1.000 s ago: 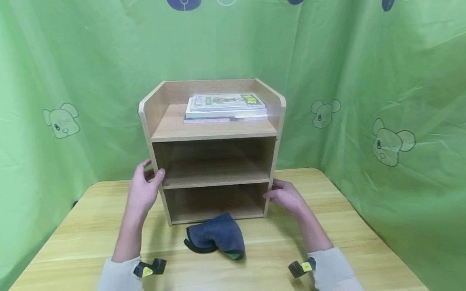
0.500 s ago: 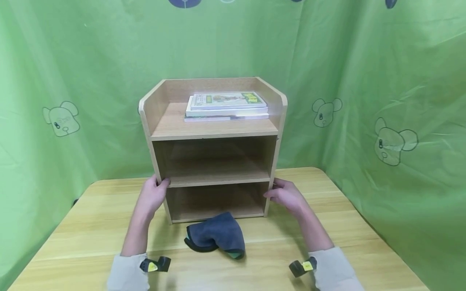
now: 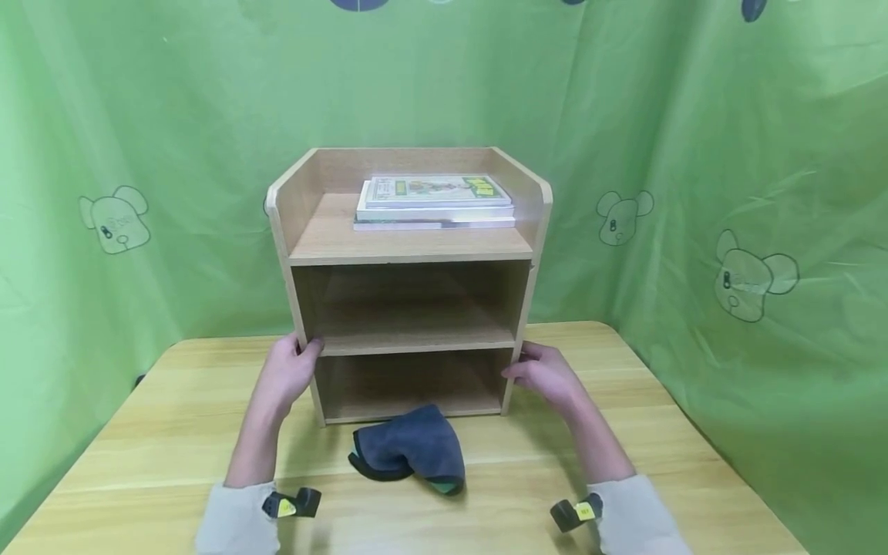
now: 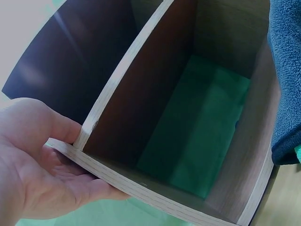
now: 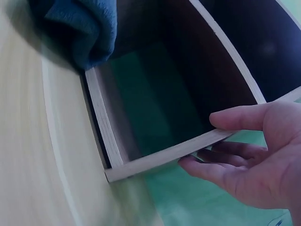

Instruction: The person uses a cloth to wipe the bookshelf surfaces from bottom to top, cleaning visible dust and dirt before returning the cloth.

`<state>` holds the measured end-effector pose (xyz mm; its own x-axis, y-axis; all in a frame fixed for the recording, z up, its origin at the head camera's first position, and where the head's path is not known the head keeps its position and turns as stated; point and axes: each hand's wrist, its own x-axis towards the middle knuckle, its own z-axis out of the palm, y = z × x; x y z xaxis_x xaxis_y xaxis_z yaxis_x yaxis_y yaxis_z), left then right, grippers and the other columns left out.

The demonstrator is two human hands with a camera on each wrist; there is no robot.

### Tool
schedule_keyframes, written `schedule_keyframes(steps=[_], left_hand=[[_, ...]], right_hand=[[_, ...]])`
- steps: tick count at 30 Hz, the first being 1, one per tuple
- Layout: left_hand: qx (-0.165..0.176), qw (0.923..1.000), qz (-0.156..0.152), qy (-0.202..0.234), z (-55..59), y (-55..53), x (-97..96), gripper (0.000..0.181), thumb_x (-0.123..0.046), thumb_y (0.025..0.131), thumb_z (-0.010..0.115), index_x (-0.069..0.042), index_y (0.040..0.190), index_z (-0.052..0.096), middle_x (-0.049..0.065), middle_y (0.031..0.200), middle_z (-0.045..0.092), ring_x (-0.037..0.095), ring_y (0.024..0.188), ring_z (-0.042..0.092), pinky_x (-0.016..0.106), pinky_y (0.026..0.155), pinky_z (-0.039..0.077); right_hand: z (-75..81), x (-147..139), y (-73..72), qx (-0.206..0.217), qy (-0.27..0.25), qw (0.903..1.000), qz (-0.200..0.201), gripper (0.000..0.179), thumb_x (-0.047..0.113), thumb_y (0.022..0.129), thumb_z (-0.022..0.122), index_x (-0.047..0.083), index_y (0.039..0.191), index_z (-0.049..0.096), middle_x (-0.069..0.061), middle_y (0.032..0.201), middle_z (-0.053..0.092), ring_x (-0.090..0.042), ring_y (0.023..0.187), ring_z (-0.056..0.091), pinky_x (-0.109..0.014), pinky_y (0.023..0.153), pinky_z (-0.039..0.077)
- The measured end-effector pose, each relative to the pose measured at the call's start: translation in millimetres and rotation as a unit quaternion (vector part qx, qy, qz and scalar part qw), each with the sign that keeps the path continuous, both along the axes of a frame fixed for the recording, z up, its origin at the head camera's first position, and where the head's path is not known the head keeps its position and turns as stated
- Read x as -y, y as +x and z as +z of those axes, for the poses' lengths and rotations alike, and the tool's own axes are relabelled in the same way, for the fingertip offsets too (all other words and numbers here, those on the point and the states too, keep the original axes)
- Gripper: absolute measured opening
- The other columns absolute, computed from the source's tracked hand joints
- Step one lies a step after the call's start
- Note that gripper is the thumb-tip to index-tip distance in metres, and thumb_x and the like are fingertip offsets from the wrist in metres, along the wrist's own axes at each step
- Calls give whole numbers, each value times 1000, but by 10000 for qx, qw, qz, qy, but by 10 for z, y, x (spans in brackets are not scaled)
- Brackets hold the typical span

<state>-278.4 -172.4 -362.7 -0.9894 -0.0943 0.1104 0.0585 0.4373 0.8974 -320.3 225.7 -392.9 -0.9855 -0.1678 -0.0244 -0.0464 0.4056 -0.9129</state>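
A light wooden shelf unit stands on the table, with two open compartments below a walled top. My left hand grips its left side panel near the middle shelf; in the left wrist view the thumb lies inside the front edge and the fingers outside. On the other side my right hand pinches the right side panel a little lower, thumb inside and fingers behind the board. A dark blue cloth with black edging and a bit of green lies crumpled in front of the unit.
Several books lie stacked on the unit's top. The wooden table extends to both sides. A green curtain with mouse-head prints hangs behind and along the sides.
My left hand has come down and inward along the left panel and now grips it near the middle shelf. The right hand keeps its hold; the cloth and books stay in place.
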Motion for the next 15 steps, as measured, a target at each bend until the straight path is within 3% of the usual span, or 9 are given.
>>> schedule_keyframes(steps=[3, 6, 11, 15], left_hand=[[11, 10000, -3, -83, -6, -5, 1, 43, -24, 106, 44, 6, 135, 54, 7, 83, 41, 22, 78, 43, 33, 69, 41], [14, 10000, 14, -79, -6, 0, 3, 45, -24, 106, 44, 6, 138, 52, 7, 83, 41, 22, 78, 43, 33, 70, 41], [65, 9998, 117, -133, 15, 9, -6, 35, -24, 106, 44, 5, 119, 58, 4, 77, 39, 19, 69, 39, 32, 62, 39], [103, 9997, 142, -186, 26, 13, -16, 34, -26, 107, 44, 4, 115, 59, 4, 77, 40, 19, 68, 40, 32, 60, 39]], right_hand=[[76, 9, 24, -175, 958, 9952, 33, 40, 13, 88, 70, -9, 121, 65, -22, 102, 71, -30, 93, 69, -38, 82, 58], [209, 52, 82, -16, 2090, 9774, 326, 26, 22, 94, 66, -3, 97, 72, -12, 78, 67, -23, 70, 66, -33, 64, 55], [383, 271, 213, 375, 3187, 9428, 907, 32, 27, 101, 60, 1, 84, 69, -12, 74, 66, -22, 58, 69, -34, 63, 60], [392, 593, 332, -83, 3520, 9294, 1105, 32, 30, 100, 62, 6, 81, 69, -8, 68, 67, -18, 56, 66, -31, 64, 57]])
